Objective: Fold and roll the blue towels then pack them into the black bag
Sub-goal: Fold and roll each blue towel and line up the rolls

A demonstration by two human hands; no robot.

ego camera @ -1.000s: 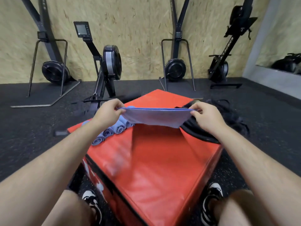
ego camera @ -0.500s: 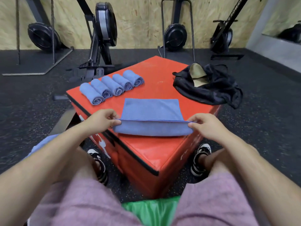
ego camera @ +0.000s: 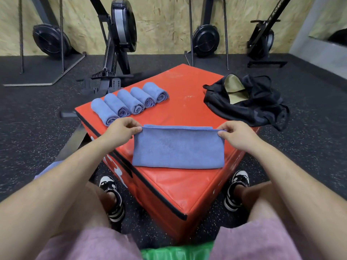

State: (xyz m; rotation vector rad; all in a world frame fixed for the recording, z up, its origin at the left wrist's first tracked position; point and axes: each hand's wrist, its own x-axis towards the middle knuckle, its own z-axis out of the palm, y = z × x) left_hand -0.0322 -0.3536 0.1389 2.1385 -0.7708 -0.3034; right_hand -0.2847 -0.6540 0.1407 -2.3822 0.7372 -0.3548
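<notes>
There is 1 red box (ego camera: 169, 194). 5 rolled blue towels (ego camera: 129, 103) are lying side by side in 1 row along its far left edge. 1 flat blue towel (ego camera: 178, 149) is lying toward the near corner. That is making 6 blue towels on the box. 1 black bag (ego camera: 249, 107) is sitting by the right corner. 2 hands are pinching the flat blue towel, the left hand (ego camera: 120, 130) and the right hand (ego camera: 238, 136), 1 at each far corner of it. 2 shoes (ego camera: 112, 199) are standing on the floor, 1 on each side of the box. 4 black gym machines (ego camera: 120, 30) are standing by the wall.
</notes>
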